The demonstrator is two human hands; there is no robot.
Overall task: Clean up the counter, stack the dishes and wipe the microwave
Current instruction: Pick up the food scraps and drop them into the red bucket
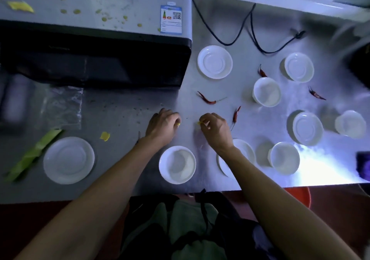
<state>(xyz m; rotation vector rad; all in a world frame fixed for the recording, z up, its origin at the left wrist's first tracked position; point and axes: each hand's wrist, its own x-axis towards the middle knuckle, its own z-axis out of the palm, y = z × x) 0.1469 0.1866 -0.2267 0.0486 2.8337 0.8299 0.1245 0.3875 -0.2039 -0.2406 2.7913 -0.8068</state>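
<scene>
Task early: left hand [163,124] and right hand [215,128] each pinch yellow scrap at frame centre; dishes [177,164] unstacked, chillies [207,99] scattered, microwave [96,9] top dirty.

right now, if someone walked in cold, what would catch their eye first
Probably the two hands at the counter's middle, the left hand and the right hand each pinching a small yellow scrap. Next, the white dishes scattered unstacked across the steel counter, with dried red chilies lying between them. Lastly, the microwave at left, its top spattered with yellowish bits.
</scene>
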